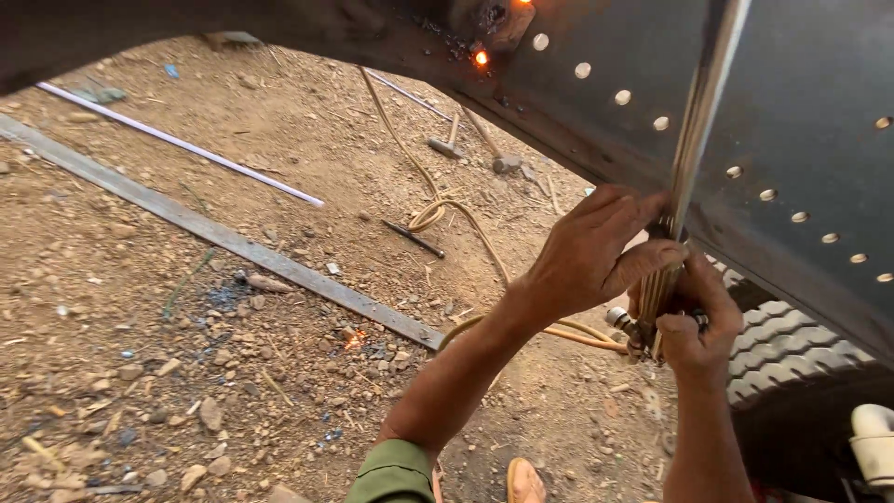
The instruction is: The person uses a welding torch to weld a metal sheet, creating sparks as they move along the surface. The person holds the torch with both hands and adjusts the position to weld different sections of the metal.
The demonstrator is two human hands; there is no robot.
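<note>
My left hand (596,250) grips the upper part of a gas cutting torch (700,121), whose long metal tube runs up along a dark steel panel (801,102) pierced with a row of round holes. My right hand (694,328) holds the torch's brass valve end just below, where yellowish hoses (438,210) join it. A glowing orange spot (481,58) burns on the panel's curved edge at the top, with blackened slag around it. The torch tip itself is out of view.
A ribbed tyre (792,345) sits under the panel at right. On the gravel lie a long flat steel bar (233,244), a thin pale rod (186,144), a hammer (447,144), a small ember (354,340). My sandalled foot (526,482) is below.
</note>
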